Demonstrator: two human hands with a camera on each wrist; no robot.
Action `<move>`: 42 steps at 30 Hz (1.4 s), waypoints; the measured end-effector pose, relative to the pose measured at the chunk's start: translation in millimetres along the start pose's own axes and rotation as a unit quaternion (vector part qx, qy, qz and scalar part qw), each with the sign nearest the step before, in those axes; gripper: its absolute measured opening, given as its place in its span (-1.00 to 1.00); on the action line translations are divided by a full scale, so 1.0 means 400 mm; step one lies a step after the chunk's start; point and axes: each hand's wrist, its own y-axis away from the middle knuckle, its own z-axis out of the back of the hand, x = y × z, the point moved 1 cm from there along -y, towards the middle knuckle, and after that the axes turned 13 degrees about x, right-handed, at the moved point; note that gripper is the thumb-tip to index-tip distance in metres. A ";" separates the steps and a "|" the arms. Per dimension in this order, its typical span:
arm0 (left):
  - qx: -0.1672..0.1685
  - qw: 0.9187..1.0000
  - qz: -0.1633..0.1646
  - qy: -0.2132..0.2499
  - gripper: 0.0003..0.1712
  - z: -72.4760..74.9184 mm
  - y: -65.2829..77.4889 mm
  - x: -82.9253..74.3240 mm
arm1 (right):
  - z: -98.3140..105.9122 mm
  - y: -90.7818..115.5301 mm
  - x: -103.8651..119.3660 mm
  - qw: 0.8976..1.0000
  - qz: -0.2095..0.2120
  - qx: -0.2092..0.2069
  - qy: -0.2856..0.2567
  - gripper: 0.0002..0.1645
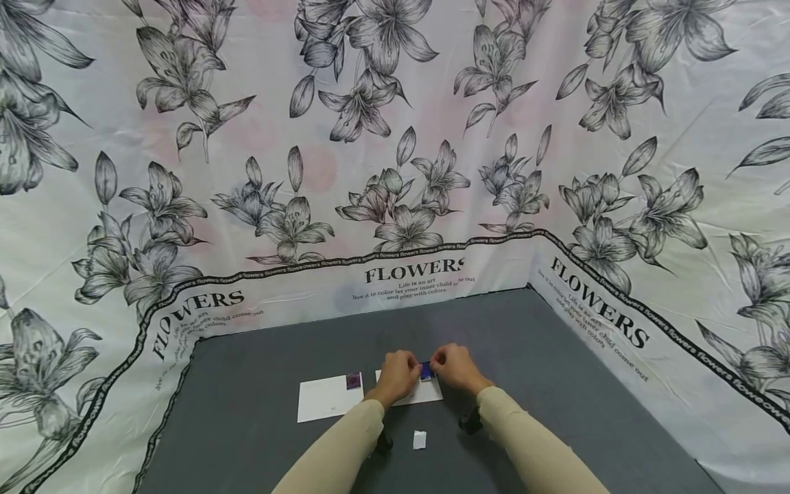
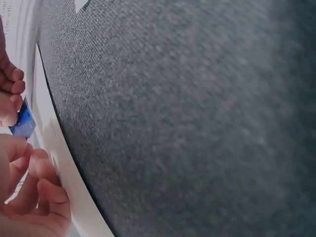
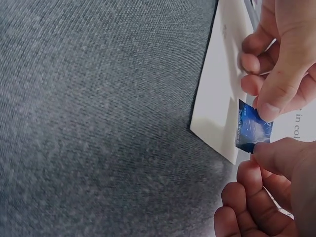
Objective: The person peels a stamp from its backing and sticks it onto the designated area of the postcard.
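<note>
A small blue postage stamp (image 1: 426, 371) with toothed edges is pinched at opposite sides by both hands, just over a white envelope (image 1: 426, 394). In the right wrist view the stamp (image 3: 252, 127) shows a pale burst on blue. My left hand (image 1: 398, 377) holds one side between thumb and finger. The right hand (image 1: 460, 368) grips the opposite side, its thumb on the stamp's edge and its other fingers curled below. In the left wrist view the stamp (image 2: 23, 121) appears tilted above the envelope (image 2: 59, 143). Part of the envelope is hidden behind the left hand.
Left of the hands lies another white envelope (image 1: 324, 399) with a dark purple stamp (image 1: 353, 381) at its upper right corner. A small white paper piece (image 1: 420, 440) sits nearer on the grey tabletop (image 1: 247, 391). A flower-printed curtain (image 1: 395, 171) surrounds the back and sides.
</note>
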 end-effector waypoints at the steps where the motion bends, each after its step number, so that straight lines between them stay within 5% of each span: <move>1: 0.001 1.000 0.005 0.005 -0.84 0.011 0.010 -0.017 | -0.004 -0.004 -0.008 1.000 -0.002 0.002 -0.002 -0.88; 3: 0.002 1.000 0.016 0.008 -0.84 0.030 0.029 -0.051 | -0.018 -0.016 -0.032 1.000 -0.016 0.003 -0.002 -0.88; 7: 0.010 0.999 0.037 -0.004 -0.85 0.054 0.051 -0.096 | -0.003 0.008 0.016 1.000 -0.028 -0.001 -0.012 -0.89; 17: -0.007 1.000 0.020 -0.004 -0.82 0.012 0.020 -0.044 | -0.019 -0.002 -0.019 1.000 0.006 -0.020 -0.001 -0.85; 34: -0.007 0.995 0.037 -0.089 -0.75 -0.036 -0.013 -0.004 | -0.062 -0.037 -0.068 0.998 -0.017 -0.045 0.046 -0.87; 42: -0.014 0.997 0.028 -0.074 -0.76 -0.027 0.001 -0.018 | -0.057 -0.027 -0.058 0.997 -0.034 -0.050 0.048 -0.88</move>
